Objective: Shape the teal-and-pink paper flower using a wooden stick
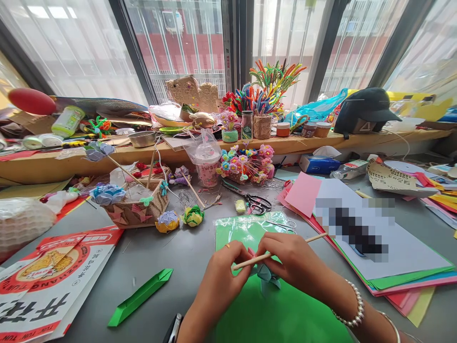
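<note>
In front of me, both my hands meet with bent, closed fingers. My left hand (226, 269) pinches near one end of a thin wooden stick (250, 262). The same stick passes under the fingers of my right hand (285, 252) and sticks out toward the right. A folded light-blue paper piece (266, 276) shows below my right fingertips; its upper part is hidden, and I cannot tell which fingers touch it. Beneath the hands lies a bright green sheet (282, 314), with a clear-wrapped green paper pack (232, 228) behind it.
A folded green paper strip (141, 297) lies left, beside a printed paper bag (53, 281). Paper flowers (193, 216) and a cardboard box (130, 214) stand behind. Black scissors (255, 201) lie mid-table. A stack of coloured paper (403, 257) sits right; the ledge holds crowded craft supplies.
</note>
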